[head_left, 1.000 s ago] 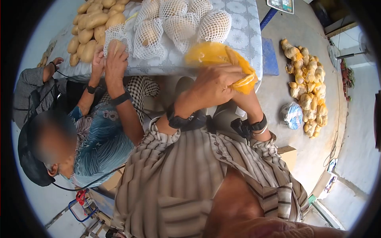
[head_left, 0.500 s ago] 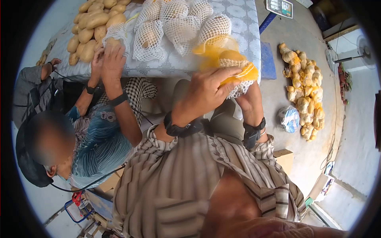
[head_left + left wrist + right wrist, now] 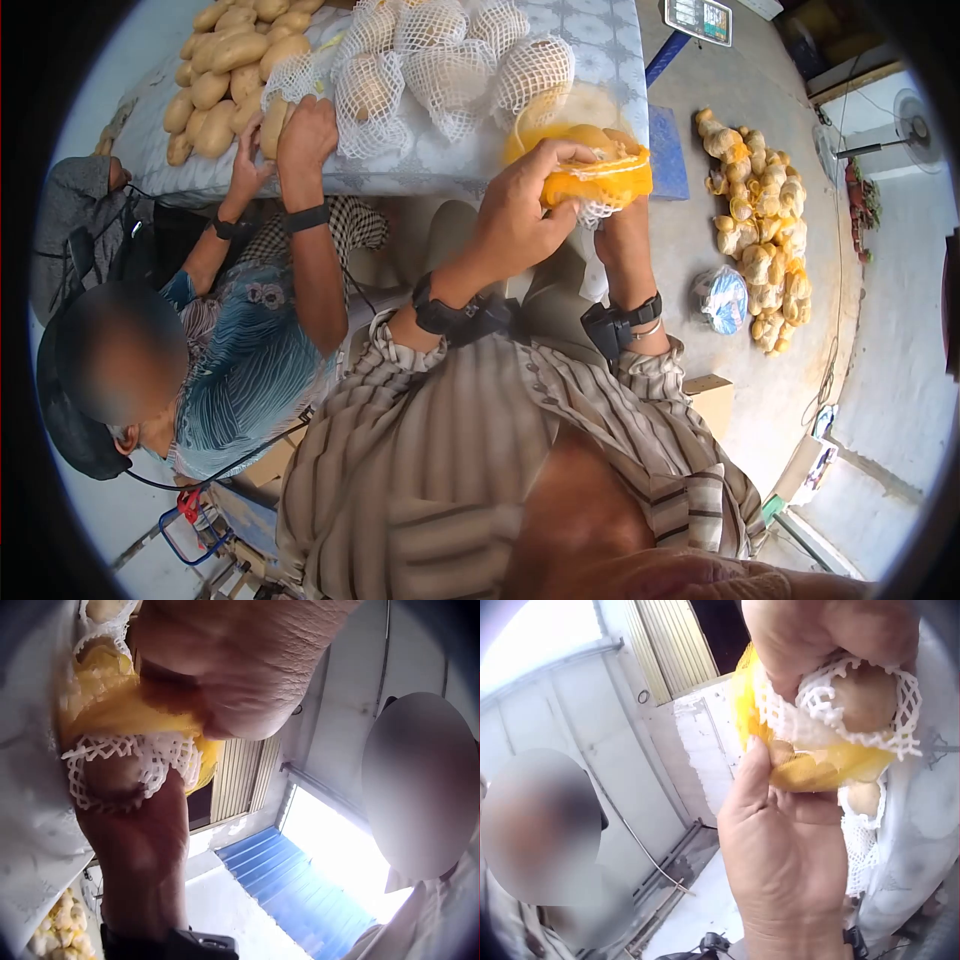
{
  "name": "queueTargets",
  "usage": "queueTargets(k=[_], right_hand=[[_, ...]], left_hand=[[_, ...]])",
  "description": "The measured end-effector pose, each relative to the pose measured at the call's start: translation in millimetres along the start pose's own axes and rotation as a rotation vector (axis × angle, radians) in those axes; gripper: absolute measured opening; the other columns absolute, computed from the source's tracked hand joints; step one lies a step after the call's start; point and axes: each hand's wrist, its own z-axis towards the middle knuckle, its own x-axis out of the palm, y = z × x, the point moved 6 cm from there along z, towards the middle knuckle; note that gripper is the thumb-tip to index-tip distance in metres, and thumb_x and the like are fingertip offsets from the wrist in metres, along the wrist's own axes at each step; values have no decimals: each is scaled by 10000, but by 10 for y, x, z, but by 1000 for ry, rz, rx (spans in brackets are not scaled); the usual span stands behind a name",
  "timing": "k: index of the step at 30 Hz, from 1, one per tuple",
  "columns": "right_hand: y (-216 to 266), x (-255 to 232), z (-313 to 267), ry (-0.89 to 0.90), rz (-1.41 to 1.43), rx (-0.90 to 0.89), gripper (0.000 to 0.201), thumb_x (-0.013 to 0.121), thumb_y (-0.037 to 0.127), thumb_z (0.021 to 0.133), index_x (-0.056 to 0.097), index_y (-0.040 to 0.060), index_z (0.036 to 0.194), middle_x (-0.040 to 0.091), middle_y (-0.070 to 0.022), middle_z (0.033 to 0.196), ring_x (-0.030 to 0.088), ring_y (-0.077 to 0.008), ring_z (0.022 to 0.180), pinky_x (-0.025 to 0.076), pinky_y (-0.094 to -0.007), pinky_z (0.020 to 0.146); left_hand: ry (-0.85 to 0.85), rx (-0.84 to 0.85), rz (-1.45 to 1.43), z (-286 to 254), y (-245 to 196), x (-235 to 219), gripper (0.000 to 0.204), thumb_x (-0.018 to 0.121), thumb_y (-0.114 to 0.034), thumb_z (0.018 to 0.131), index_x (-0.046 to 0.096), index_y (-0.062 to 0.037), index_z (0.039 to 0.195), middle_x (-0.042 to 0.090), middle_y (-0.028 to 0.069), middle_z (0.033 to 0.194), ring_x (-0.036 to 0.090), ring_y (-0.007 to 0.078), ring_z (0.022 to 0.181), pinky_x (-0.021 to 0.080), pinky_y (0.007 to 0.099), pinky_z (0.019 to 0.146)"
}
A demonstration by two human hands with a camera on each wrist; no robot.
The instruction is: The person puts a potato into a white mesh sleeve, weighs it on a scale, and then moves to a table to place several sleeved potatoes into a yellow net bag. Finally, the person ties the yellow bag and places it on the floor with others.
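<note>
My left hand [image 3: 525,205] grips the rim of a yellow mesh bag [image 3: 600,185] in the head view, fingers over its edge and thumb below. Mostly behind the bag, my right hand [image 3: 622,245] holds a tan oval fruit in a white foam net. That netted fruit [image 3: 862,697] shows best in the right wrist view, right at the bag's mouth. There the left thumb of my left hand [image 3: 787,832] presses on the yellow mesh. From the left wrist view, the right hand [image 3: 142,840] supports the fruit from beneath. Tan shapes show through the mesh.
Several foam-netted fruits [image 3: 440,85] lie on the patterned tablecloth [image 3: 612,60], beside a pile of bare fruits [image 3: 230,60]. A seated person's hands [image 3: 308,135] work at a fruit on my left. Filled yellow bags [image 3: 770,230] and a plastic-wrapped bundle [image 3: 720,300] lie on the floor.
The yellow bag has opened out and now wraps a foam-netted fruit that was hidden a second ago. My left hand has moved slightly left. The neighbour's hand has shifted up and right.
</note>
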Motion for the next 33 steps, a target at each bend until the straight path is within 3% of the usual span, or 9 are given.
queueTargets(k=[3,7,13,19,21,25,27,31,33], right_hand=[[-22,27,0,-53,-44,20,438,577,76,896,442,45,1312,573,-82,1185,580,-159,1036,492,-280,867],[-39,10,8,-59,-26,46,434,571,74,902,445,42,1316,574,-85,1193,578,-158,1049,490,-283,877],[-48,11,-1,-29,-83,95,447,549,77,924,420,40,1350,562,-84,1225,566,-160,1084,487,-289,894],[30,84,-9,29,-160,47,476,617,79,883,448,17,1323,555,-82,1238,564,-161,1084,470,-287,915],[26,122,-50,93,-256,185,538,648,150,832,451,-15,1305,577,-95,1196,578,-176,1067,471,-314,910],[39,146,-153,194,-223,273,657,690,160,769,419,-7,1344,558,-116,1230,576,-199,1084,463,-318,932],[-15,162,-222,275,-76,318,751,672,123,747,344,6,1412,533,-123,1277,551,-215,1135,445,-336,960],[-34,125,-336,148,107,401,887,732,238,695,282,13,1426,524,-169,1270,581,-296,1106,512,-406,926],[-79,75,-335,144,156,408,868,730,249,703,295,8,1414,529,-172,1261,592,-291,1086,524,-403,907]], left_hand=[[39,32,90,32,30,-20,494,687,-55,746,505,-36,1205,607,134,1137,604,258,1068,473,339,903],[54,-29,83,71,10,-38,549,733,-77,712,506,-43,1211,600,139,1156,589,276,1100,465,347,924],[92,55,267,48,-83,-6,611,780,-137,690,504,-55,1228,592,147,1176,578,304,1109,456,373,941],[-107,-52,95,108,208,-127,356,698,-17,766,589,-6,1105,653,132,1033,642,202,936,500,297,817],[-201,8,106,154,218,-216,255,646,49,784,615,20,1036,672,105,933,638,144,838,502,260,752],[-217,-87,116,267,529,-308,251,651,44,779,614,24,1027,674,93,905,623,121,810,500,255,735],[-134,-126,0,317,640,-270,244,664,31,778,618,22,1018,670,63,892,603,87,805,494,243,715],[-59,-208,80,266,653,-124,226,670,15,790,622,18,1010,661,34,880,591,68,812,482,226,717],[-70,-271,-107,221,758,-84,239,723,-89,765,647,-4,975,685,121,838,651,169,756,499,298,677]])
